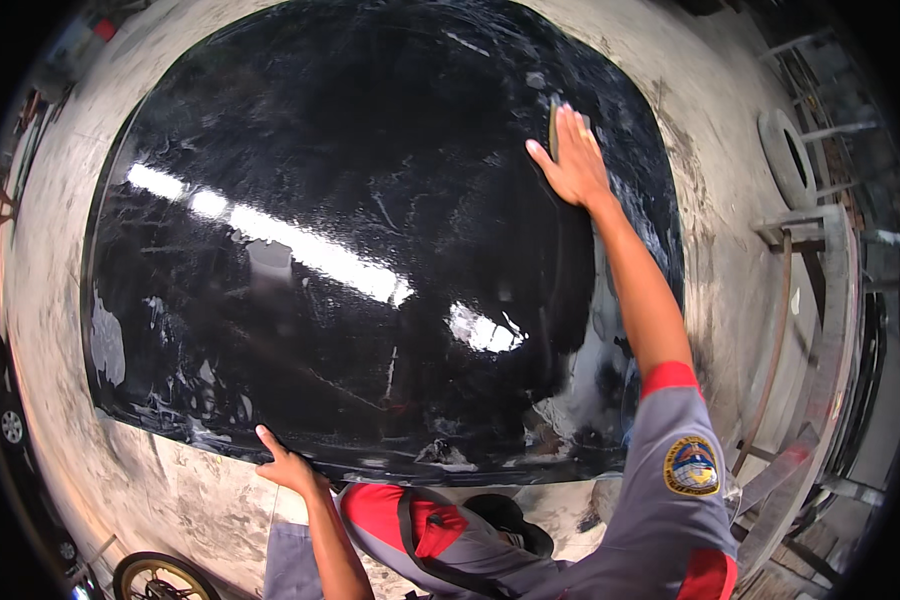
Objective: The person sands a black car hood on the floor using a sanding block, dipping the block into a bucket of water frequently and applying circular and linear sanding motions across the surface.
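Observation:
A large black car hood [370, 240] lies before me, glossy and wet-looking, with grey worn patches and pale smears. On its far right part, my right hand [575, 165] presses down with fingers stretched forward. Under that palm, a thin yellowish-brown edge of a sanding pad [554, 125] shows; most of it is hidden. My left hand [288, 468] is at the hood's near edge, left of my legs. One digit lies on top and another sits just below the rim, while the remaining fingers are hidden.
Stained pale concrete floor [730, 200] surrounds the hood. At the right stand a metal frame [835, 300] and a tire [785, 160]. A wheel with a gold rim [160, 580] is at the lower left, and a dark car [15, 430] stands along the left side.

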A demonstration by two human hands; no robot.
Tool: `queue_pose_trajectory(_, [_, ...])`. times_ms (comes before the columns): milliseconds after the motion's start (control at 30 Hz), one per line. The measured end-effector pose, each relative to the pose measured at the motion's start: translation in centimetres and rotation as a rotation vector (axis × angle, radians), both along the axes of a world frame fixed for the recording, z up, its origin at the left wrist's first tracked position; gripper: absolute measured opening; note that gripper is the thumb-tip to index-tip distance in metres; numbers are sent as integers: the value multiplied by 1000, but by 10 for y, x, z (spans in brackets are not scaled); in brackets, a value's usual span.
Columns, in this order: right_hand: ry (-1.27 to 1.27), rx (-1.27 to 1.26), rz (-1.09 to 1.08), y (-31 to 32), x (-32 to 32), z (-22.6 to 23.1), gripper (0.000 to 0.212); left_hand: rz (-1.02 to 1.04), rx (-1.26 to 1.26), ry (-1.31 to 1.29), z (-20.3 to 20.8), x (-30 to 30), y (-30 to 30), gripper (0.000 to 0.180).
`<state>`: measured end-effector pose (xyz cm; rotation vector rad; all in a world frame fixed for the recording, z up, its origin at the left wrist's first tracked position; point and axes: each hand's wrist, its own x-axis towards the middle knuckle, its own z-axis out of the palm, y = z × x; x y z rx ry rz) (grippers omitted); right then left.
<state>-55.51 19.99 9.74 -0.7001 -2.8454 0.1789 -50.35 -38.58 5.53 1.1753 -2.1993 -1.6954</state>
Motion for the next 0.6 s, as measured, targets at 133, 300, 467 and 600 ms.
queue_pose_trajectory(133, [-45,-77,145,-82,87,-20,102,-6,-80,28,4,3,-33,68])
queue_pose_trajectory(300, [-93,-54,148,-51,103,-9,105,-46,-33,63,11,-3,-25,67])
queue_pose_trajectory(467, [-75,-53,38,-1,46,-14,102,-42,0,11,12,-1,-6,60])
queue_pose_trajectory(600, [-158,-180,167,-81,157,-19,112,-7,-19,94,10,1,-28,58])
